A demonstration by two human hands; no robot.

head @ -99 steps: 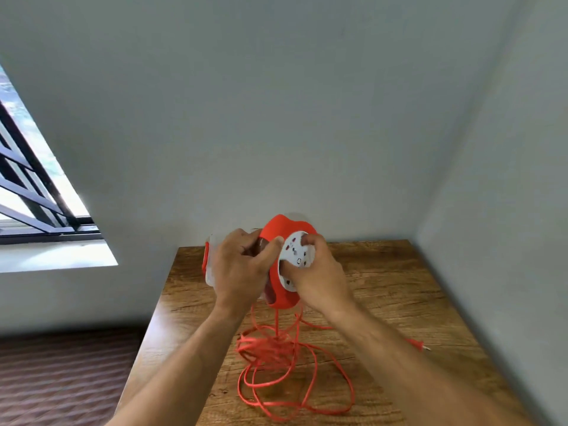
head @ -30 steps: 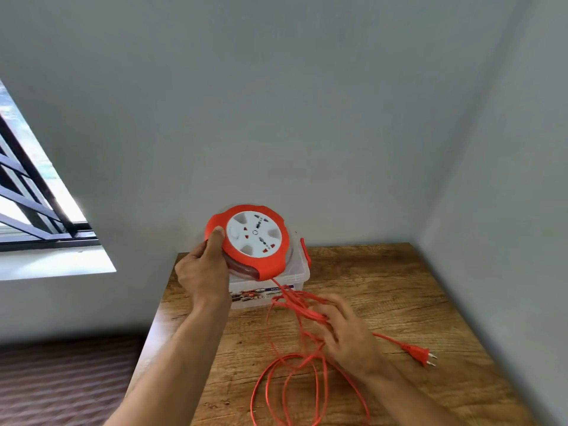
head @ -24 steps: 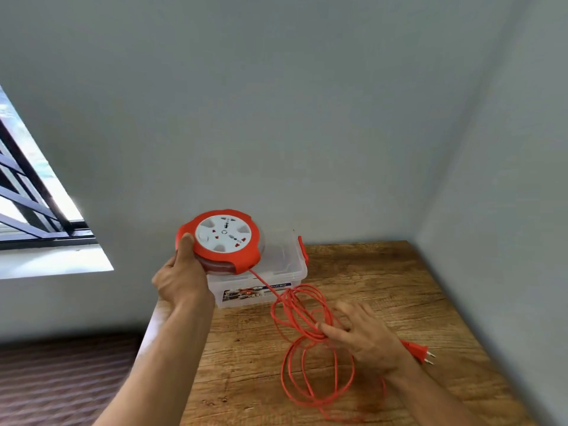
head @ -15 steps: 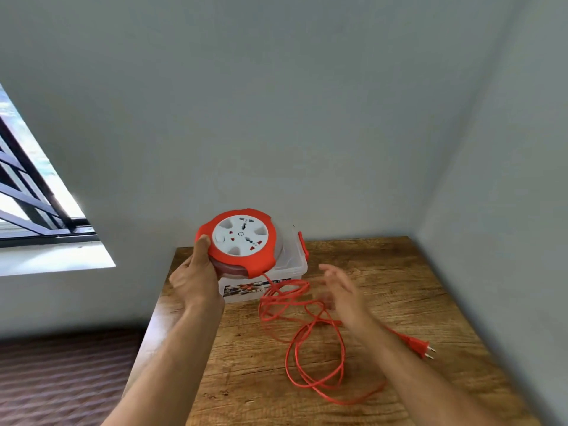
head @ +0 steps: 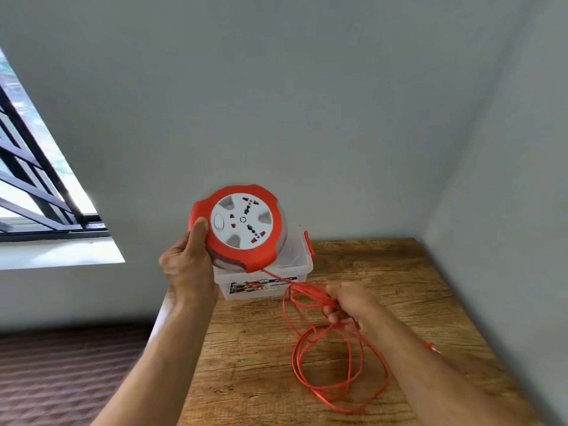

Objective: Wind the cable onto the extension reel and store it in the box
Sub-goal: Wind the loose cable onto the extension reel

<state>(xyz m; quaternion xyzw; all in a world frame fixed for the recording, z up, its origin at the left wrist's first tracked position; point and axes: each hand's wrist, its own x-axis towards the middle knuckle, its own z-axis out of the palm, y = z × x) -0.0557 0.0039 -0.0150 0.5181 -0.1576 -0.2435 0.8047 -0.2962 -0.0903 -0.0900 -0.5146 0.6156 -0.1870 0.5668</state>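
Our left hand point(head: 187, 272) grips the orange reel point(head: 236, 229) above the clear box point(head: 270, 272). Our right hand point(head: 350, 305) clutches cable point(head: 338, 373) loops, mostly unwound on the table point(head: 399, 272); winding and boxing remain.

The extension reel point(head: 242, 227) hides the clear storage box's point(head: 295, 265) left and back parts, the box's label print is too small to read, and the right forearm covers most of the blurred plug point(head: 431, 347) right of the reel.
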